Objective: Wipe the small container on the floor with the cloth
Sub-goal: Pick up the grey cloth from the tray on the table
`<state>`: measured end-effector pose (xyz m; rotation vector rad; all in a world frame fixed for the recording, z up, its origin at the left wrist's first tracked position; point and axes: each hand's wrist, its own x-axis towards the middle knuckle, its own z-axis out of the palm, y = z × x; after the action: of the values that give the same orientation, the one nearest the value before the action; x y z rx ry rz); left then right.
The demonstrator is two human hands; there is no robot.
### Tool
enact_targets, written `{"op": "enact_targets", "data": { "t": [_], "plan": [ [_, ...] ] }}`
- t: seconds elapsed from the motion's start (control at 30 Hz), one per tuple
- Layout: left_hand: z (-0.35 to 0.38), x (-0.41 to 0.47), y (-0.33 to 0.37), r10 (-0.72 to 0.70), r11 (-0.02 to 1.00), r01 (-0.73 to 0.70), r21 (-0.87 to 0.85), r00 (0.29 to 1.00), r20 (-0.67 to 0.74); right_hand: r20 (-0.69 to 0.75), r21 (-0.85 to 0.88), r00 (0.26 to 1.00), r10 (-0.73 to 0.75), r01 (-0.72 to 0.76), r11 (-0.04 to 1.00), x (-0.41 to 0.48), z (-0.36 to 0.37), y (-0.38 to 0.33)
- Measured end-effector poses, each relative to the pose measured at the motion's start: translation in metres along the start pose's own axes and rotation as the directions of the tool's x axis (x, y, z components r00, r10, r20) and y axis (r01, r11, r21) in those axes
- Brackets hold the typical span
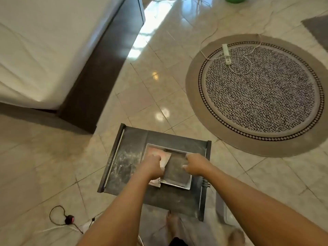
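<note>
Container (175, 170), small, square and white-rimmed, sits under both your hands on a dusty dark tray (124, 160) on the tiled floor (159, 86). Your left hand (153, 166) is closed on the pinkish cloth (164, 157), pressing it into the container's left side. Your right hand (196, 166) has its fingers curled over the right rim, gripping it. Further out, a round patterned rug (262, 96) lies to the right with a white power strip (226, 54) on it; a bed (44, 41) stands at the left.
</note>
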<state>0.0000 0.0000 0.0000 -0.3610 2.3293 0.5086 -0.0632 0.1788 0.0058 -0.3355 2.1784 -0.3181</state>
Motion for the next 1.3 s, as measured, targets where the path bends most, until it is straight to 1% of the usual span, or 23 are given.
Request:
{"op": "enact_targets", "data": {
  "t": [0.07, 0.17, 0.3, 0.4, 0.53, 0.6, 0.7, 0.77, 0.87, 0.97, 1.03, 1.1, 1.17, 1.3],
  "plan": [
    [0.011, 0.019, 0.001, 0.020, 1.000, -0.020, 0.014, 1.000, -0.003, -0.011, -0.008, 1.000, 0.011, -0.012, 1.000, 0.018, 0.008, 0.002],
    [0.030, 0.048, 0.004, 0.069, 0.995, -0.068, 0.074, 0.997, -0.016, -0.016, -0.064, 1.000, 0.014, -0.015, 0.998, 0.044, 0.021, 0.006],
    [0.050, 0.080, 0.005, 0.179, 0.979, -0.168, 0.119, 0.980, -0.084, -0.048, -0.140, 0.999, -0.004, -0.003, 0.990, 0.073, 0.039, 0.011],
    [0.061, 0.099, 0.006, 0.265, 0.951, -0.239, 0.195, 0.957, -0.117, -0.065, -0.213, 0.998, 0.012, -0.025, 0.977, 0.088, 0.052, 0.012],
    [0.075, 0.119, 0.005, 0.338, 0.901, -0.283, 0.327, 0.933, -0.123, -0.154, -0.345, 0.987, 0.051, -0.102, 0.933, 0.101, 0.065, 0.013],
    [0.080, 0.124, 0.005, 0.373, 0.884, -0.297, 0.361, 0.914, -0.161, -0.203, -0.407, 0.979, 0.017, -0.100, 0.908, 0.106, 0.072, 0.012],
    [0.090, 0.128, 0.005, 0.403, 0.869, -0.295, 0.398, 0.887, -0.224, -0.288, -0.422, 0.957, -0.028, -0.100, 0.901, 0.110, 0.082, 0.014],
    [0.098, 0.128, 0.004, 0.420, 0.859, -0.289, 0.422, 0.870, -0.260, -0.311, -0.418, 0.949, -0.043, -0.096, 0.904, 0.109, 0.090, 0.015],
    [0.106, 0.130, 0.003, 0.427, 0.862, -0.290, 0.416, 0.857, -0.287, -0.333, -0.360, 0.942, -0.051, -0.077, 0.930, 0.109, 0.098, 0.017],
    [0.108, 0.132, 0.007, 0.421, 0.879, -0.301, 0.369, 0.855, -0.304, -0.296, -0.253, 0.955, -0.028, -0.050, 0.966, 0.104, 0.097, 0.016],
    [0.108, 0.131, 0.010, 0.386, 0.907, -0.291, 0.304, 0.862, -0.327, -0.255, -0.100, 0.967, 0.014, -0.040, 0.994, 0.097, 0.091, 0.015],
    [0.104, 0.128, 0.013, 0.351, 0.930, -0.277, 0.243, 0.868, -0.352, -0.200, 0.065, 0.978, 0.055, -0.043, 0.997, 0.089, 0.083, 0.015],
    [0.095, 0.122, 0.018, 0.334, 0.937, -0.268, 0.224, 0.876, -0.347, -0.185, 0.101, 0.982, 0.039, -0.021, 0.995, 0.081, 0.075, 0.017],
    [0.066, 0.102, 0.025, 0.395, 0.909, -0.321, 0.266, 0.866, -0.308, -0.207, 0.147, 0.978, -0.007, 0.038, 0.988, 0.063, 0.049, 0.029]
  ]
}}
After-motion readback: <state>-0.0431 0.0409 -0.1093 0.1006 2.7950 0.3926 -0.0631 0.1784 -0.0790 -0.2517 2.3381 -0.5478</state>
